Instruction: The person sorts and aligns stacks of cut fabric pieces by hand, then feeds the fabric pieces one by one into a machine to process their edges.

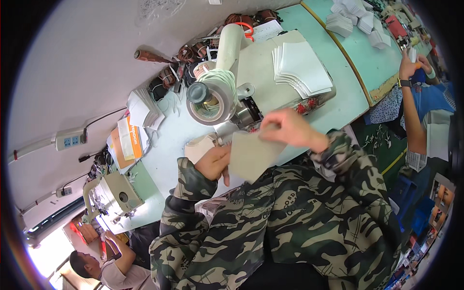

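Note:
Between my hands, in front of my chest, is a flat beige-grey piece point(253, 155) with straight edges, tilted toward me; its material is unclear. My left hand point(215, 163) is closed on its left edge, the fingers partly behind it. At the upper right corner my right hand point(296, 129) pinches the piece, a little blurred. Just beyond them stands a machine with a pale upright arm point(229, 50), a dark round knob point(198, 93) and coiled pale green cord point(217, 79). Beside my left hand lies a stack of light pieces point(199, 146) on the table.
Fanned white pieces point(300, 67) rest on the machine's bed. Another stack point(143, 110), papers with an orange cover point(131, 140) and a second machine point(113, 195) are at left. Red-handled scissors point(246, 31) lie at the back. Co-workers sit far right point(430, 104) and lower left point(118, 270).

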Tool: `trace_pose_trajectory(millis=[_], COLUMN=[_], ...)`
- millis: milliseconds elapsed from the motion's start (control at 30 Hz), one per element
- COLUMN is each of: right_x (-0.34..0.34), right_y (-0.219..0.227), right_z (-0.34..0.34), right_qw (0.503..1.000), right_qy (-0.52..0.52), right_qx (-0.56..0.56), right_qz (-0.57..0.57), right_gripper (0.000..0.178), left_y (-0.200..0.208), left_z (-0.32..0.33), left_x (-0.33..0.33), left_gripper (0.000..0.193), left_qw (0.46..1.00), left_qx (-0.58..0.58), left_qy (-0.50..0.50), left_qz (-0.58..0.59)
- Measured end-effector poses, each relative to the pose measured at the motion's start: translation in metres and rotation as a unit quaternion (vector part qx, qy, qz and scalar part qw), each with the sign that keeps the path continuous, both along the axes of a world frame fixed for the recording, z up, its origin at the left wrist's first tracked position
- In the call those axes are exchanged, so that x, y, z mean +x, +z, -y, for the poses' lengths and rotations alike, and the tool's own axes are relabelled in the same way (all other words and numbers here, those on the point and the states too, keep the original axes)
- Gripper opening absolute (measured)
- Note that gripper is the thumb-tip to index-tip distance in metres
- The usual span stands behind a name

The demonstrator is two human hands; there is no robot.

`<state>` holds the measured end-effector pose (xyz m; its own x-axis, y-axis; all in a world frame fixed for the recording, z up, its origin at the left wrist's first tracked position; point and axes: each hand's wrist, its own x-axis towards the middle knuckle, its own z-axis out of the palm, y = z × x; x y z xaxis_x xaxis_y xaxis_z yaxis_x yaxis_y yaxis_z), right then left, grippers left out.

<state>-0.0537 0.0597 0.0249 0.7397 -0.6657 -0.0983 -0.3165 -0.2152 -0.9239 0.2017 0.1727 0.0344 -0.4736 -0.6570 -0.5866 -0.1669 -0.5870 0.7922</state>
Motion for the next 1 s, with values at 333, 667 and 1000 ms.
trace_pose_trajectory(millis=[333,667,1000], right_x=[0.028,-0.052,0.005], right_y=[-0.03,-0.003,0.021], right_z=[-0.048,-0.008,-0.005], right_qw=[0.962,0.955,0.919], right_qy=[-0.149,-0.12,-0.146], right_qx=[0.229,0.265,-0.36], right_qz=[0.01,0.056,-0.058], right_gripper=[0.022,0.024,0.034], left_y=[-0.016,-0.035,-0.087], left_z=[0.03,0.048,-0.044], left_x=[0.016,0.018,0.08], left_gripper=[0.029,0.033,0.039], left_qw=[0.902,0.929,0.721], left_qx=[-0.261,-0.266,-0.27], left_qy=[-0.004,0.033,-0.146], left_qz=[0.343,0.256,0.621])
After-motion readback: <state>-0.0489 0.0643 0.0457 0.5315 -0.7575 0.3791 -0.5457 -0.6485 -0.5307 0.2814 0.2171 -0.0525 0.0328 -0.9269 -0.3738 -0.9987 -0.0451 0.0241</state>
